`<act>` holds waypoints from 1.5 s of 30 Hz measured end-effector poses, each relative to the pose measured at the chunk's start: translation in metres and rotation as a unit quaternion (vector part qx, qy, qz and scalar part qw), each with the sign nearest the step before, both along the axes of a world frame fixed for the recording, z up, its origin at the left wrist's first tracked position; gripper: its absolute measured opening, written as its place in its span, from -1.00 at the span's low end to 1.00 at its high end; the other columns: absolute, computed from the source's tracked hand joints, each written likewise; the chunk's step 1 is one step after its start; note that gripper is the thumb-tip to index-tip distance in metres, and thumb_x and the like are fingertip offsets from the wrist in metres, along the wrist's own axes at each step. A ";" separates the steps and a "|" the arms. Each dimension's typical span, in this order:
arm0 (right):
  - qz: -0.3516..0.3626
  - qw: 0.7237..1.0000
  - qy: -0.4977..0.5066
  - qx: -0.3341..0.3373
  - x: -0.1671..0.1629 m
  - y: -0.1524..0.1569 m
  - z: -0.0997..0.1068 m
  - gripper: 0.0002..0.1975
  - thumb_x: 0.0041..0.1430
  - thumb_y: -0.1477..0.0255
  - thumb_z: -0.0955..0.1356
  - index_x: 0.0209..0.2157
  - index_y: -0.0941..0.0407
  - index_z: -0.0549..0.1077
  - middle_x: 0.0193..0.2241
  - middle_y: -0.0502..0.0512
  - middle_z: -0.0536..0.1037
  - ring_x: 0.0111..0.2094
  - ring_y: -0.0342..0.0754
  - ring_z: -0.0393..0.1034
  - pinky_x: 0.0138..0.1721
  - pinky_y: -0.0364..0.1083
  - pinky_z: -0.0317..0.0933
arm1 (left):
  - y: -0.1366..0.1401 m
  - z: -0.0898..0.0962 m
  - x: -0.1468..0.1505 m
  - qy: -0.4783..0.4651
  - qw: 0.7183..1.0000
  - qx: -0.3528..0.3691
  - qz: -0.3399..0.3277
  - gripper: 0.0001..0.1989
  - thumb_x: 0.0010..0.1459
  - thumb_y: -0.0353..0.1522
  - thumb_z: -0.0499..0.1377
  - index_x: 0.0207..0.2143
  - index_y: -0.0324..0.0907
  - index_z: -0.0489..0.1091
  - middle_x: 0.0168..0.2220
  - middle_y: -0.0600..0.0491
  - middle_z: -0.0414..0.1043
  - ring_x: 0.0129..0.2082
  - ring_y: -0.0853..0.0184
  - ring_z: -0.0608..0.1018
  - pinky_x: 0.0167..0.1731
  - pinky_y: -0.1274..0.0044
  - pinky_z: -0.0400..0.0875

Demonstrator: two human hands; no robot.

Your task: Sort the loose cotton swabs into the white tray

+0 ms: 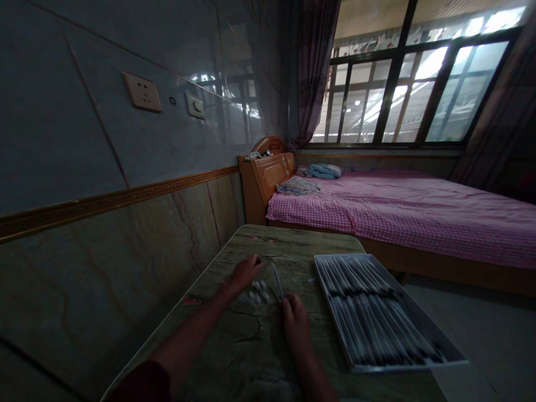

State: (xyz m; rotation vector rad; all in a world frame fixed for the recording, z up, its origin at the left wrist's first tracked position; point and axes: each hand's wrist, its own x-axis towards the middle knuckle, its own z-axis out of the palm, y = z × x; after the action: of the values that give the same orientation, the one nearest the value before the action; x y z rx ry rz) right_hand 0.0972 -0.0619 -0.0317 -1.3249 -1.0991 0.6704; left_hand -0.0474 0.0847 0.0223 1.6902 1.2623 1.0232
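My right hand point(294, 314) is closed around the lower end of a slim white pen-like stick point(277, 281), which points up and away from me above the table. To its left, my left hand point(246, 272) has its fingers pinched together; whatever they hold, if anything, is too small to make out. Between the hands lies a loose pile of small whitish pieces point(258, 291), blurred. Right of my right hand, a shallow white tray point(341, 340) holds two rows of similar slim white sticks point(368, 318) with dark ends, packed side by side.
The green marbled table point(234, 346) stands against the tiled wall point(167, 245). A small pale piece point(311, 280) lies near the tray, whose right side reaches past the table edge. Beyond is a bed point(377, 206) with a pink checked cover, under a window point(385, 95).
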 end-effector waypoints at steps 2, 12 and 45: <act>-0.018 0.999 -0.040 0.012 -0.002 -0.002 -0.001 -0.77 0.20 0.25 0.19 -0.41 0.07 0.34 -0.54 -0.02 0.46 -0.49 -0.09 0.37 -0.45 -0.16 0.24 | -0.012 -0.003 0.001 -0.069 0.997 -0.015 0.023 -0.85 0.01 -0.27 0.24 -0.42 -0.13 0.34 -0.42 0.03 0.51 -0.30 0.24 0.57 -0.26 0.46 0.41; 0.024 0.978 -0.201 0.041 -0.010 -0.009 -0.007 -0.65 0.30 0.29 0.12 -0.08 0.08 0.44 -0.22 0.12 0.60 -0.24 -0.02 0.52 -0.24 -0.10 0.35 | -0.069 -0.025 -0.007 -0.518 0.825 -0.208 0.092 -0.89 0.02 -0.45 0.28 -0.34 -0.20 0.42 -0.44 0.10 0.56 -0.43 0.39 0.61 -0.34 0.57 0.52; 0.029 0.983 -0.183 -0.016 -0.008 -0.012 -0.012 -0.59 0.24 0.20 0.18 -0.14 0.12 0.53 -0.24 0.18 0.61 -0.27 0.04 0.51 -0.25 -0.08 0.32 | -0.087 -0.022 0.002 -0.449 0.880 -0.144 0.060 -0.56 -0.23 -0.19 0.41 -0.33 -0.25 0.44 -0.45 0.04 0.55 -0.42 0.31 0.58 -0.36 0.48 0.50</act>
State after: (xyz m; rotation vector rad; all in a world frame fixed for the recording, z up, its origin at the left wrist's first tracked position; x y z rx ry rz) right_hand 0.0892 -0.0743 -0.0441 -1.4851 -1.4311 0.4988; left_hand -0.0455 -0.0027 0.0002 0.7266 0.8231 1.3795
